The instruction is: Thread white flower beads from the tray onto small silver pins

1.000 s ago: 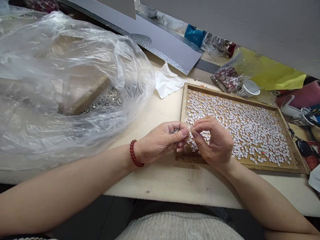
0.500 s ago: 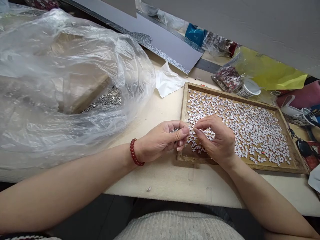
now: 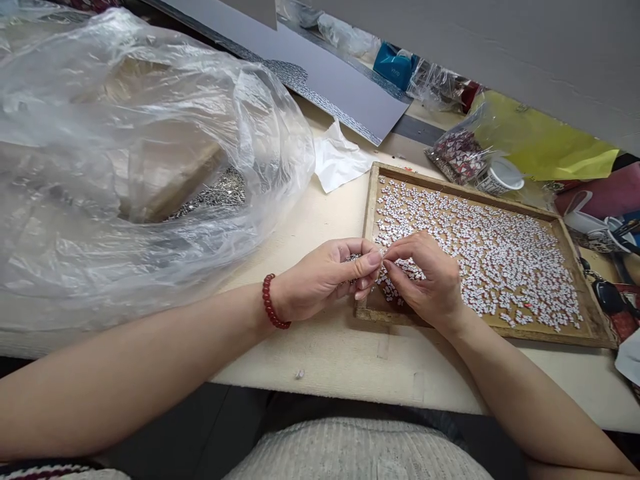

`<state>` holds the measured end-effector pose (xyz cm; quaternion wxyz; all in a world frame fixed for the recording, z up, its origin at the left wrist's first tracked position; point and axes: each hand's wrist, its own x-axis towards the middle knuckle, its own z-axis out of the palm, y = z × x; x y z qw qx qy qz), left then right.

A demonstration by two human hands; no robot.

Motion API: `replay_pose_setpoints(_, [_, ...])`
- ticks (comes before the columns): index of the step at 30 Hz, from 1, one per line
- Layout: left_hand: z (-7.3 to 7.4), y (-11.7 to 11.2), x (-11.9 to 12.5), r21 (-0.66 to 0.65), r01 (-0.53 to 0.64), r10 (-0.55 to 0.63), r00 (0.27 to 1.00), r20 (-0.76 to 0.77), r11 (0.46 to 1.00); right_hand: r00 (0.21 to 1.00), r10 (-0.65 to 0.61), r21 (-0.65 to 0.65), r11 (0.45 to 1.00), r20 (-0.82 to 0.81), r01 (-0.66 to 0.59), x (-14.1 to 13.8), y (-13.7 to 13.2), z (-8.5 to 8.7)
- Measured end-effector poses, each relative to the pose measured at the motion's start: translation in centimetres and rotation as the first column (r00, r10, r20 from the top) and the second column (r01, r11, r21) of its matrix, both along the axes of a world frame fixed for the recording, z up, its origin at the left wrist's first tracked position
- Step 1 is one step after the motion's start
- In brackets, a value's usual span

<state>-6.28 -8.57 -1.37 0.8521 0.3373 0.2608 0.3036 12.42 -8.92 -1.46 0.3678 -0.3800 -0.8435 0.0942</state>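
My left hand (image 3: 333,273), with a red bead bracelet (image 3: 271,303) at its wrist, is curled round a cluster of small silvery metal pieces (image 3: 353,259). Its thumb and index finger are pinched at the tip. Right beside it, thumb and index finger of my right hand (image 3: 425,273) are pressed together; whatever they hold is too small to make out. The fingertips of both hands meet above the left edge of a wooden tray (image 3: 369,220). Many tiny white pieces with reddish edges (image 3: 500,260) are spread over the tray floor.
A large clear plastic bag (image 3: 150,260) covers the left side, with a heap of thin metal bits (image 3: 220,190) showing through its opening. White tissue (image 3: 340,160) lies behind the tray. A paper cup (image 3: 500,176) and a bag of reddish pieces (image 3: 460,155) stand beyond it.
My right hand has moved slightly left, so its fingertips now meet those of my left hand. My left hand keeps its curl round the metal pieces.
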Motion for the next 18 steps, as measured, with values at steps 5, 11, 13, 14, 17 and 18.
replay_pose_setpoints(5, [-0.08,0.06,-0.06,-0.010,0.009,-0.009,1.000,0.012,1.000,1.000,-0.001,-0.009,1.000,-0.004,0.001,-0.06,-0.11,0.03])
replay_pose_setpoints(11, [-0.01,0.10,-0.06,-0.013,0.004,-0.004,1.000,0.010,1.000,0.999,-0.036,-0.001,0.999,-0.015,0.036,-0.19,-0.24,0.48])
replay_pose_setpoints(13, [0.01,0.11,-0.06,-0.011,0.006,-0.006,1.000,0.009,1.000,0.999,-0.037,0.000,0.999,-0.019,0.037,-0.21,-0.23,0.48])
replay_pose_setpoints(14, [0.03,0.12,-0.06,-0.009,0.006,-0.006,1.000,0.010,1.000,0.999,-0.030,-0.002,1.000,-0.019,0.030,-0.22,-0.21,0.42])
replay_pose_setpoints(17, [0.05,0.14,-0.07,-0.004,0.008,-0.008,1.000,0.009,1.000,1.000,0.005,-0.023,1.000,-0.015,-0.005,-0.25,-0.15,0.14])
replay_pose_setpoints(18, [0.05,0.14,-0.07,-0.004,0.009,-0.009,1.000,0.008,1.000,1.000,0.019,-0.035,0.999,-0.010,-0.020,-0.27,-0.13,0.05])
